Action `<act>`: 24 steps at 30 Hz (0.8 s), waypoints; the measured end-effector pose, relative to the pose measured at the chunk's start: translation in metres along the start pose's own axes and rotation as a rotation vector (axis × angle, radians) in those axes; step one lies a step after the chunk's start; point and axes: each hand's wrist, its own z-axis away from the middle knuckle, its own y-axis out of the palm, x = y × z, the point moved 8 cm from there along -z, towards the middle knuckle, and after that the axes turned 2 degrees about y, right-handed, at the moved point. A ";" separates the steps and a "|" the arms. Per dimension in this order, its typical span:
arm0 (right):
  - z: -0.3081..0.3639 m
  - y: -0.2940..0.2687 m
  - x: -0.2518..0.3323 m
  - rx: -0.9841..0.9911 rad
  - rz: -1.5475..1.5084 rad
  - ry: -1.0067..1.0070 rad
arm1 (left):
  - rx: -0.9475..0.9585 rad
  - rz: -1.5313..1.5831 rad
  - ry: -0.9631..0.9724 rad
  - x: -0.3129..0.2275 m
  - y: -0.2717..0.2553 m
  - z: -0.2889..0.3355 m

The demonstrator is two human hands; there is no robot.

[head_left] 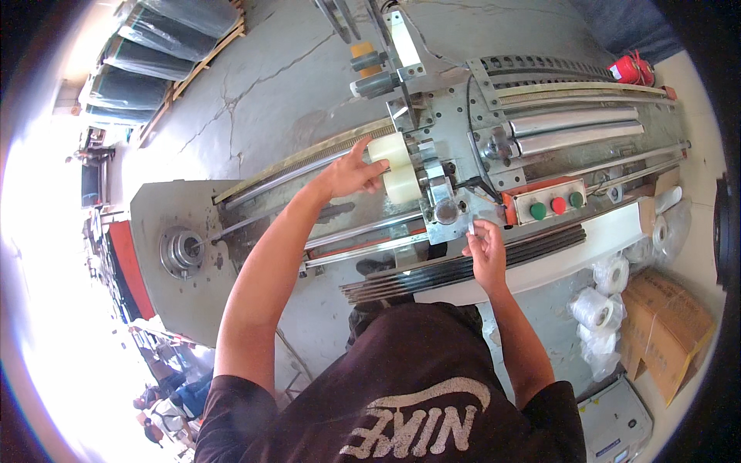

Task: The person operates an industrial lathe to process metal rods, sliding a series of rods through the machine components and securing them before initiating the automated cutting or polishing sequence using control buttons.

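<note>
A long grey metal machine [185, 224] runs across the view from lower left to upper right, its flat end plate with a round hub [183, 251] at the left and a pair of bright steel rollers [575, 127] at the right. Behind it lies cracked concrete floor [270, 85], open up to wrapped bundles on a pallet [166, 46] at the upper left. On the near side only a narrow strip separates the machine's edge, lined with a stack of dark strips [463, 266] and a white bar [571, 255], from the person's body.

The left hand [351, 174] reaches over the rail with fingers spread and curved around a cream plastic roller [392, 150], touching its left side; a second cream roller [401, 185] sits just below it on the carriage [440, 204] at mid-machine. The right hand [486, 247] is held near the carriage's lower right corner, fingertips pinched together on a small pale piece [472, 226]; what it is cannot be made out.

Just right of that hand is an orange-framed control box [552, 202] with two green buttons and one red. At the lower right, a cardboard box [668, 328] stands beside white rolls of film [598, 309]; its contents are not visible. A red extinguisher [633, 69] lies at the upper right.
</note>
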 end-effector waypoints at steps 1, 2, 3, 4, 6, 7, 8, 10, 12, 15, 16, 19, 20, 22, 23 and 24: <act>0.006 0.002 0.004 0.000 -0.046 0.048 | 0.024 0.047 -0.021 0.006 0.000 -0.003; 0.011 0.003 0.008 0.004 -0.063 0.063 | 0.028 0.048 -0.012 0.004 0.000 -0.004; 0.015 0.003 0.012 -0.005 -0.092 0.067 | 0.032 0.050 -0.004 0.003 0.000 -0.005; 0.019 0.003 0.017 -0.012 -0.120 0.070 | 0.034 0.052 0.003 0.002 0.000 -0.006; 0.021 0.010 0.033 0.002 -0.172 0.047 | 0.005 0.075 0.003 0.002 0.000 -0.006; 0.022 0.014 0.044 0.023 -0.195 0.021 | -0.012 0.088 0.002 0.003 -0.001 -0.004; 0.024 0.018 0.057 0.041 -0.217 -0.006 | -0.029 0.091 -0.009 0.001 -0.001 -0.003; 0.021 0.033 0.084 0.126 -0.224 0.056 | -0.073 0.103 -0.037 -0.003 -0.005 0.008; 0.015 0.047 0.112 0.158 -0.176 0.095 | -0.090 0.114 -0.024 -0.017 -0.006 0.018; -0.009 0.077 0.126 0.175 -0.114 0.089 | -0.129 0.110 -0.009 -0.031 -0.012 0.030; -0.019 0.089 0.125 0.168 -0.152 0.030 | -0.145 0.106 -0.004 -0.034 -0.015 0.032; -0.042 0.120 0.124 0.158 -0.118 0.034 | -0.116 0.152 0.002 -0.036 -0.022 0.036; -0.050 0.127 0.117 0.155 -0.142 -0.003 | -0.104 0.168 0.017 -0.036 -0.022 0.034; -0.058 0.140 0.113 0.133 -0.169 -0.023 | -0.090 0.205 0.038 -0.032 -0.023 0.034; -0.062 0.143 0.114 0.115 -0.180 -0.032 | -0.089 0.208 0.037 -0.033 -0.022 0.035; -0.065 0.145 0.113 0.116 -0.163 -0.012 | -0.087 0.210 0.036 -0.035 -0.021 0.035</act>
